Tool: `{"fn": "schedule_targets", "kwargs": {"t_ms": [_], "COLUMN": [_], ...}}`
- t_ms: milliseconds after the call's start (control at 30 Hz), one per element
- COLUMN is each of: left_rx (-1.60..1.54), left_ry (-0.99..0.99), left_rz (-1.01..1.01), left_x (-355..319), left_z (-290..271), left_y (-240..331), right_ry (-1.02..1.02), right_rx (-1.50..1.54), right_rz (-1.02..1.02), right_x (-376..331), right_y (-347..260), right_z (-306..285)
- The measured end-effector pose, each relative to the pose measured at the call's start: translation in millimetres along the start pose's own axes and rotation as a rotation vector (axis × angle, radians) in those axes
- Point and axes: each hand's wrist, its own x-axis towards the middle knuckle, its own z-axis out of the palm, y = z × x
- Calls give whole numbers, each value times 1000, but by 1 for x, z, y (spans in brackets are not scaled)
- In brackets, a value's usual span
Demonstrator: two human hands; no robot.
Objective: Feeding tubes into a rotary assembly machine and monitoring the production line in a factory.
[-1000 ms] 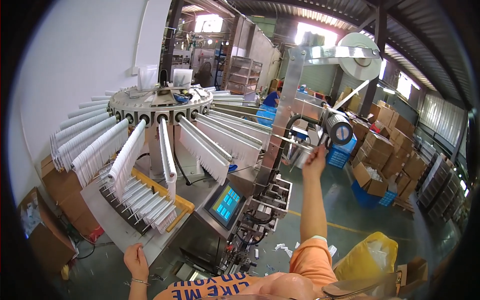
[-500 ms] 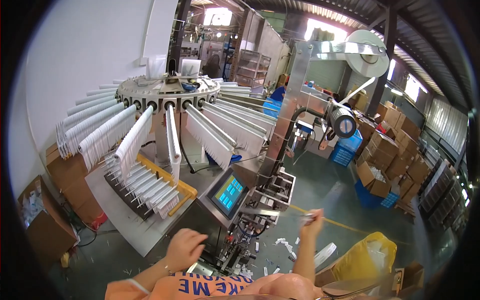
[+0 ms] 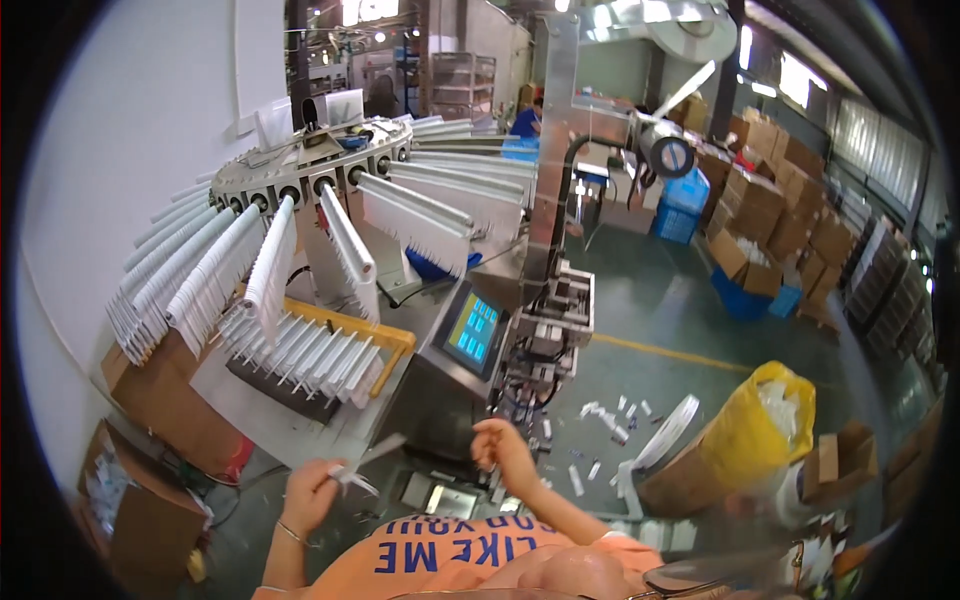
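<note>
My left hand [image 3: 310, 492] is closed in a pinch at the lower left, in front of the machine. From its fingers stick out thin white strips [image 3: 356, 482], with a blurred greyish flat piece above them. My right hand [image 3: 503, 455] is curled beside the lower front of the machine, below a tilted touch screen [image 3: 468, 331]; anything in its fingers is too small to make out. Close to my right fingers are the metal machine parts [image 3: 537, 365]. Between my hands lies a small metal plate [image 3: 449, 501].
A round turntable [image 3: 300, 170] carries many arms hung with white strips. Below it, a yellow-framed rack [image 3: 398, 352] holds white rods. Behind and to the right stand a yellow bag [image 3: 740, 430], cardboard boxes [image 3: 750, 205] and blue crates [image 3: 682, 205]. White scraps [image 3: 615, 420] litter the floor.
My right hand has come left and in toward the machine front. My left hand has moved left and now pinches white strips. The whole view has shifted.
</note>
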Motion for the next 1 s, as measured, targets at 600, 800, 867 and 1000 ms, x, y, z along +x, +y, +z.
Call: {"fn": "schedule_targets", "kwargs": {"t_ms": [600,800,867,1000], "left_rx": [755,614,610,628], "left_ry": [-174,-156,-112,-22], "left_rz": [197,526,558,598], "left_x": [141,163,164,152], "left_z": [-39,-26,-27,-59], "left_y": [-148,-174,-194,-235], "right_ry": [1073,1565,1617,1541], "right_rx": [-448,-693,-633,-640], "right_rz": [183,389,551,781], "right_x": [-210,-359,-396,-428], "right_y": [155,248,264,287], "right_z": [25,36,51,75]}}
